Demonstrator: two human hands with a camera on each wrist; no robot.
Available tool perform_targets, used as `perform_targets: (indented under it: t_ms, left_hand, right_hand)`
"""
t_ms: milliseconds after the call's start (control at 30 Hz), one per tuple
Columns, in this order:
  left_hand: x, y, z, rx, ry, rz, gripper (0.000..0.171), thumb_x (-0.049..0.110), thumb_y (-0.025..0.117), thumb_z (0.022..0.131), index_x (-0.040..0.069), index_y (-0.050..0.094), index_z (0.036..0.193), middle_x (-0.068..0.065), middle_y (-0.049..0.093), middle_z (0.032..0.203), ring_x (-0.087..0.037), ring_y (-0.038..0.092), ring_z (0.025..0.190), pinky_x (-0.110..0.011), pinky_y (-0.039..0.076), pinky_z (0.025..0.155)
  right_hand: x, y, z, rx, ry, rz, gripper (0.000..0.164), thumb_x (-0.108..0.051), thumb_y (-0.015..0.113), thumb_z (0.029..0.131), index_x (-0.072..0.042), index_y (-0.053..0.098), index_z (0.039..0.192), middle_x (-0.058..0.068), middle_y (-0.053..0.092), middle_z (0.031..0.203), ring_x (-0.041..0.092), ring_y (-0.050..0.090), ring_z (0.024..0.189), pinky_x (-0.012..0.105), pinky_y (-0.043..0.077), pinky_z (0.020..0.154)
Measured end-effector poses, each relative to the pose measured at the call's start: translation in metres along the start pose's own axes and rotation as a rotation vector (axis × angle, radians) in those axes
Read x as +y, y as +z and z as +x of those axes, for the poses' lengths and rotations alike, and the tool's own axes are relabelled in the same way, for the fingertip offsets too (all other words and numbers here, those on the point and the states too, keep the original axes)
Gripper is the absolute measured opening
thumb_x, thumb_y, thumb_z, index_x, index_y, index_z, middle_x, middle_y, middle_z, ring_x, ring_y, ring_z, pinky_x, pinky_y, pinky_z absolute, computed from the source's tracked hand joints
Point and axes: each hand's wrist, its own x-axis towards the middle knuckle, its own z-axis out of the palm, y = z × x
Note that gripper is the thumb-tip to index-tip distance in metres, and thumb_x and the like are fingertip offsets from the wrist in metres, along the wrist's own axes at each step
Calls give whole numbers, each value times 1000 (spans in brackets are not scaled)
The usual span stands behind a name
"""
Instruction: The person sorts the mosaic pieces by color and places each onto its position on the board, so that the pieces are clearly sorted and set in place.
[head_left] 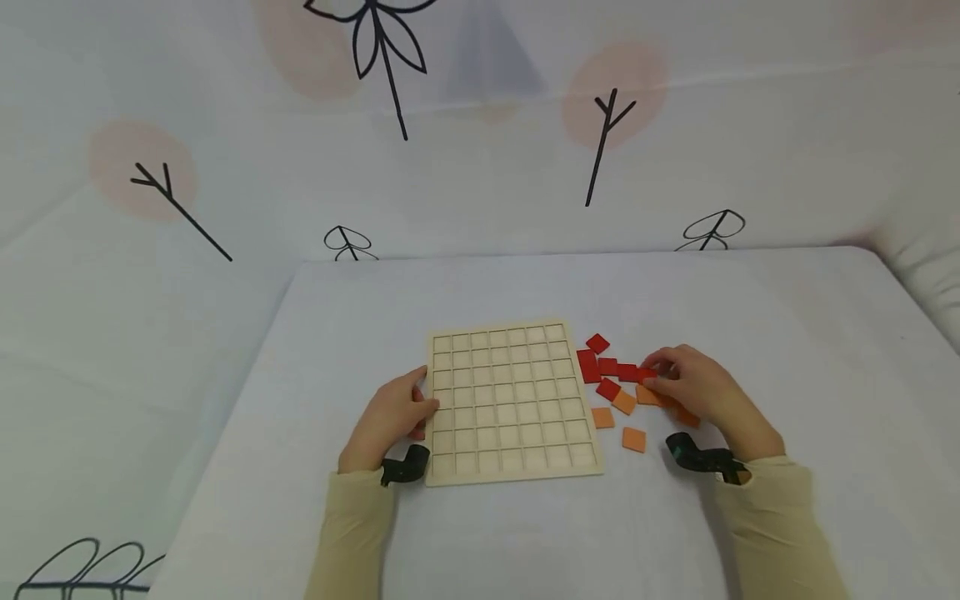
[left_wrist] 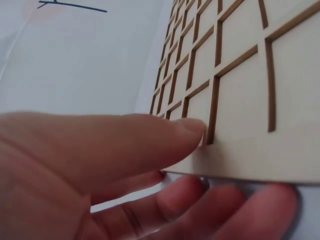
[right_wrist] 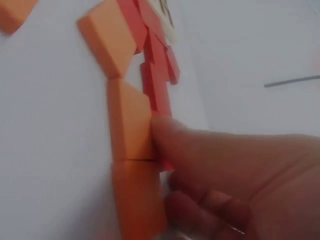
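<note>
A pale wooden grid board [head_left: 508,385] with square recesses lies flat on the table. At its left edge my left hand [head_left: 387,417] grips it. In the left wrist view, the thumb [left_wrist: 170,137] presses the board's rim [left_wrist: 240,165] from above, with the other fingers curled below the edge. Right of the board, my right hand [head_left: 693,383] pinches a red square tile [head_left: 647,375] at the end of a row of red tiles. Orange tiles [right_wrist: 131,122] run alongside the thumb in the right wrist view. The hand partly hides the tiles under it.
Several loose red tiles [head_left: 607,367] and orange tiles [head_left: 633,439] lie scattered by the board's right edge. A white cloth covers the table [head_left: 525,542]. Behind it hangs a patterned curtain [head_left: 480,167]. Each wrist wears a dark camera mount [head_left: 697,454].
</note>
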Motion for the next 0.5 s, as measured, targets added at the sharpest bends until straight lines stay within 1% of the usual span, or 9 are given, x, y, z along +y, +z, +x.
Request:
perform_targets:
  t_ms: [167, 300, 400, 500]
  left_hand:
    - [-2, -3, 3, -4, 10, -10, 66, 17, 60, 82, 20, 30, 140, -5, 53, 78, -17, 57, 56, -28, 45, 56]
    - [-2, -3, 7, -15, 41, -40, 64, 15, 60, 82, 18, 32, 140, -6, 53, 78, -17, 56, 55, -27, 46, 54]
    - [-1, -2, 10, -22, 60, -59, 64, 14, 61, 82, 18, 33, 139, -6, 53, 79, -17, 57, 54, -27, 47, 53]
    - [-3, -3, 11, -17, 68, -62, 63, 16, 61, 82, 19, 33, 139, -6, 54, 80, -17, 58, 54, -28, 48, 54]
  right_hand:
    - [-4, 1, 4, -23, 45, 40, 33, -24, 65, 81, -5, 54, 106, 14, 53, 98, 29, 47, 87, 41, 46, 70]
    - [-3, -1, 7, -52, 71, 54, 35, -26, 66, 80, -7, 53, 107, 14, 55, 98, 29, 48, 89, 43, 45, 73]
    - [1, -3, 7, -63, 78, 68, 40, -30, 66, 80, -6, 53, 109, 15, 55, 100, 30, 47, 91, 45, 45, 75]
    - [1, -2, 10, -70, 85, 83, 44, -34, 64, 81, -4, 53, 112, 17, 54, 104, 32, 46, 93, 46, 45, 75]
